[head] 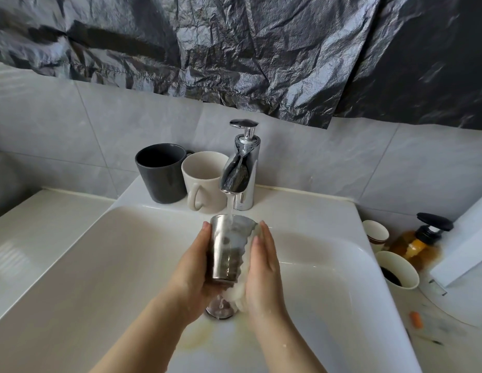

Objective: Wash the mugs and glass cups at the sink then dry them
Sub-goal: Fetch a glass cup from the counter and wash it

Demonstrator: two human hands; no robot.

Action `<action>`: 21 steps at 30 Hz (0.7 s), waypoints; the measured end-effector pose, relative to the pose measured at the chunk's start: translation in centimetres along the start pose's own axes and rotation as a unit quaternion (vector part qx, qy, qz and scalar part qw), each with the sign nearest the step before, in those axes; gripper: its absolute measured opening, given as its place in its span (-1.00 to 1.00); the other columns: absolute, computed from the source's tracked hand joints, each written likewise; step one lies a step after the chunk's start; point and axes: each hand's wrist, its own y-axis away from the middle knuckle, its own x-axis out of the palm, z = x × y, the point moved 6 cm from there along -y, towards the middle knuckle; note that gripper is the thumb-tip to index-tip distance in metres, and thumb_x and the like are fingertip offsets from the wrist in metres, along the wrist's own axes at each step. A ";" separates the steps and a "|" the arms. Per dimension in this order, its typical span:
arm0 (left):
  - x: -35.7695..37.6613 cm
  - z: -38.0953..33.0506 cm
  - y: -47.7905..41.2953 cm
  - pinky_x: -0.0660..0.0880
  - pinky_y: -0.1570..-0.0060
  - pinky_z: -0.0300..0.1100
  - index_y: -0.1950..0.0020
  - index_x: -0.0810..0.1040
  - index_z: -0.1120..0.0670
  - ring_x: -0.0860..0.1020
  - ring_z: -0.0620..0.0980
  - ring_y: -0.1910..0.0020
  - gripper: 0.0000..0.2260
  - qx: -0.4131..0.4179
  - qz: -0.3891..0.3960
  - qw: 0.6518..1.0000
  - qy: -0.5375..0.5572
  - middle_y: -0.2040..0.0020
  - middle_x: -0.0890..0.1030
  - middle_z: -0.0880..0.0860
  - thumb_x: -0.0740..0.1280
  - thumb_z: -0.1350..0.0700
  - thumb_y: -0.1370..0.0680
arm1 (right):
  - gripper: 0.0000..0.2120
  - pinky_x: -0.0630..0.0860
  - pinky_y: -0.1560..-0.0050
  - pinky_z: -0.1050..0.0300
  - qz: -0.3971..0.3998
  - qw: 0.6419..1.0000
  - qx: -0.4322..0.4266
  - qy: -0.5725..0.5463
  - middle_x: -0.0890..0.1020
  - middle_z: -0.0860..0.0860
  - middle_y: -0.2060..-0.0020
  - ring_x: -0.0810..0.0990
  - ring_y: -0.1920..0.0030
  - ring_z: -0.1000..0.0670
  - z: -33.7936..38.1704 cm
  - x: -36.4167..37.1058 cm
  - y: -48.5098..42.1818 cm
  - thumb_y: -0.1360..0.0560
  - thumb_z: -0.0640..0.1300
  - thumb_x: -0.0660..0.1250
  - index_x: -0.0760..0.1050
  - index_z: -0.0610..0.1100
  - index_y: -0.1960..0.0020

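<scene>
A shiny metal cup (225,249) stands upright under the running tap (237,170), and water streams into its mouth. My left hand (192,267) grips its left side from below. My right hand (262,267) presses a soapy white cloth (241,293) against the cup's right side with straight fingers. A dark grey mug (161,173) and a cream mug (204,181) stand on the sink's back ledge, left of the tap.
The white sink basin (113,265) has a chrome drain (220,310) below the cup. On the right counter stand two paper cups (398,267), an amber pump bottle (414,243) and a white box (465,246). A small orange piece (416,319) lies there too.
</scene>
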 end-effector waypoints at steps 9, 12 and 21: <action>0.2 -0.8 0.2 0.46 0.47 -0.23 0.12 0.60 0.14 0.54 -0.02 0.46 -0.69 -0.022 0.011 0.999 -0.030 0.34 0.60 0.08 0.38 -0.08 -0.33 | -0.60 0.28 -0.37 0.22 0.008 1.000 0.010 0.005 0.30 0.17 -0.41 0.32 -0.36 0.18 0.4 -0.5 -0.3 -0.59 0.06 0.11 0.09 0.38 -0.34; 0.4 -0.6 0.4 0.44 0.52 -0.25 0.21 0.62 0.13 0.52 -0.04 0.50 -0.71 -0.044 0.016 0.999 -0.007 0.38 0.59 0.07 0.36 -0.10 -0.33 | -0.68 0.38 0.01 0.47 -0.032 0.999 0.006 0.031 0.45 0.13 -0.22 0.48 -0.10 0.20 0.5 -1.3 -0.3 -0.61 -0.05 0.10 0.21 0.10 -0.36; -0.1 -1.8 0.7 0.50 0.21 -0.07 0.18 0.64 0.12 0.61 0.08 0.27 -0.75 -0.057 0.044 0.997 -0.015 0.19 0.66 0.13 0.32 -0.03 -0.34 | -0.85 0.43 0.09 0.35 -0.156 0.985 -0.077 0.010 0.58 0.10 0.12 0.53 0.09 0.10 2.5 -3.5 -0.4 -0.58 -0.14 0.19 0.43 0.07 0.11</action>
